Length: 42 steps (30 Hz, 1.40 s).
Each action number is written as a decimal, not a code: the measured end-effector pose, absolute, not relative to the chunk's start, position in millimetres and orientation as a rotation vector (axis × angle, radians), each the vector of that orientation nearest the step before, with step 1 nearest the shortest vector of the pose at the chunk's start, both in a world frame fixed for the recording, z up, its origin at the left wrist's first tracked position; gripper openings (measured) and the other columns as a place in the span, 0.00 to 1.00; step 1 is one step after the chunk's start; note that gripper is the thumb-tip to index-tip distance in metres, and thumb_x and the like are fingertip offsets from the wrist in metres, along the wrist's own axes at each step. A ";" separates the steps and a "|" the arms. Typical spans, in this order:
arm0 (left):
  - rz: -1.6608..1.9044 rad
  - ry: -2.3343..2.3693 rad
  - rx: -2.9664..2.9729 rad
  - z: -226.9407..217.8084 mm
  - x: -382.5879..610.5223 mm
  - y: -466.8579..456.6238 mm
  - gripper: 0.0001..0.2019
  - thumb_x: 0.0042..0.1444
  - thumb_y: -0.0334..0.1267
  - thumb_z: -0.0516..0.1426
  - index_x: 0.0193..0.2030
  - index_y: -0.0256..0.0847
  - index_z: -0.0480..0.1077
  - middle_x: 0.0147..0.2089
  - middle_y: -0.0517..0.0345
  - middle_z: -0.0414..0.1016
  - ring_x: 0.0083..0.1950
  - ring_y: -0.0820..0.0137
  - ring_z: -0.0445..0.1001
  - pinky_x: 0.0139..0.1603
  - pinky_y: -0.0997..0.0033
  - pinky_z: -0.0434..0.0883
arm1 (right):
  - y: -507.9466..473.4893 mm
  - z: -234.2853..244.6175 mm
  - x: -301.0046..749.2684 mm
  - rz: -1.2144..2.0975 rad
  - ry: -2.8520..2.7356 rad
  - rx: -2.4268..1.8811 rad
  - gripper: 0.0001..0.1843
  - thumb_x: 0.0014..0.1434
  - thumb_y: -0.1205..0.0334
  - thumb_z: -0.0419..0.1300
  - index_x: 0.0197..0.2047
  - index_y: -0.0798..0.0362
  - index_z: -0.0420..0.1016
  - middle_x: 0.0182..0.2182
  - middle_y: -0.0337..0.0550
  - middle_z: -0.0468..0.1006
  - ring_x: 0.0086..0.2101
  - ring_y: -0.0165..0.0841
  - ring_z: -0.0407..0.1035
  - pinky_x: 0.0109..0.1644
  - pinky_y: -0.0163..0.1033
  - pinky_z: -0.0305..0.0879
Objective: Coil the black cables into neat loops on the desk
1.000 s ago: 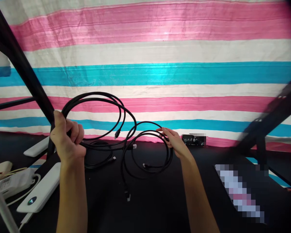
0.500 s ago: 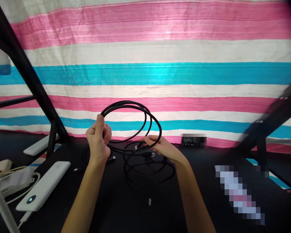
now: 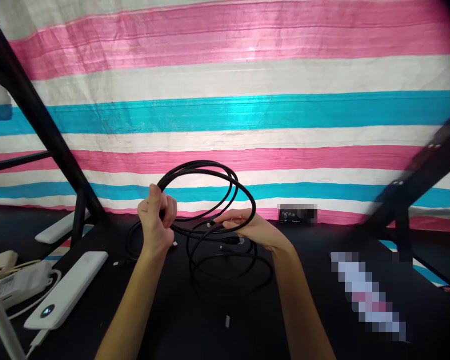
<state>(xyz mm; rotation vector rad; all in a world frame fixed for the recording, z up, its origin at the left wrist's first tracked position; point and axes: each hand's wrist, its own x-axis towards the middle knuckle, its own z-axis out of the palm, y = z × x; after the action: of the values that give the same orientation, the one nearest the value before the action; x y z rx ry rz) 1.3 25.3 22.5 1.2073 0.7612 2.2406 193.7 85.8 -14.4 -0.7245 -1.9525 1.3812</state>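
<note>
Several loops of a black cable [image 3: 254, 200] hang in the air between my hands. My left hand [image 3: 156, 217] is closed in a fist around the gathered loops, thumb pointing up. On the other side my right hand [image 3: 253, 227] has its fingers stretched leftward and pinched together on a part of the cable; the exact grip is partly hidden by a loop passing in front. Below it, a black plug [image 3: 233, 241] with a pale tip and more cable rest over the black table [image 3: 195, 325]. Another coiled stretch with plug ends lies behind my left hand.
A white power bank [image 3: 69, 290] with a round display lies at left, near a white power strip [image 3: 20, 280] and another white slab [image 3: 58, 229]. A black box [image 3: 298, 215] stands at the back. A blurred pale item [image 3: 367, 295] lies right. Dark frame bars [image 3: 56, 130] flank the table.
The held loops and my left hand have shifted slightly right and down. My right hand's fingertips reach a little farther left along the cable.
</note>
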 end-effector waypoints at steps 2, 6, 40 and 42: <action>2.217 0.753 1.247 21.0 3.9 25.0 0.30 0.53 0.54 0.57 0.13 0.39 0.45 0.10 0.69 0.41 0.12 0.82 0.41 0.16 0.72 0.38 | 87.2 -16.6 192.7 1.373 -1.941 -0.739 0.16 0.52 0.53 0.63 0.40 0.53 0.80 0.39 0.48 0.80 0.40 0.37 0.73 0.42 0.40 0.67; 2.161 0.848 1.163 21.4 4.9 26.4 0.30 0.52 0.53 0.58 0.14 0.40 0.45 0.11 0.69 0.42 0.12 0.82 0.40 0.16 0.72 0.37 | 85.5 -14.6 189.2 1.327 -2.001 -0.714 0.15 0.52 0.53 0.63 0.38 0.54 0.81 0.36 0.48 0.81 0.38 0.37 0.73 0.39 0.40 0.68; 2.382 0.948 0.962 31.9 -27.2 25.9 0.29 0.53 0.51 0.58 0.13 0.41 0.46 0.10 0.69 0.40 0.12 0.82 0.39 0.14 0.72 0.36 | 122.1 -38.0 194.4 1.112 -1.517 -0.819 0.16 0.54 0.45 0.59 0.34 0.49 0.69 0.35 0.39 0.74 0.33 0.31 0.70 0.40 0.41 0.68; 2.407 0.953 0.917 33.6 -31.0 23.5 0.29 0.54 0.50 0.57 0.14 0.40 0.46 0.11 0.70 0.40 0.12 0.82 0.39 0.14 0.73 0.37 | 122.4 -38.9 193.9 1.112 -1.482 -0.749 0.15 0.53 0.45 0.59 0.35 0.48 0.70 0.34 0.38 0.74 0.36 0.31 0.71 0.46 0.42 0.67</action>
<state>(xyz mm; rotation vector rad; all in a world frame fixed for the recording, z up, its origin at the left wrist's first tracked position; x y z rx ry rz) -31.0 23.5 33.6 0.9168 0.9531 2.4072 193.9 122.4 -38.9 -0.7493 -1.4821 1.1122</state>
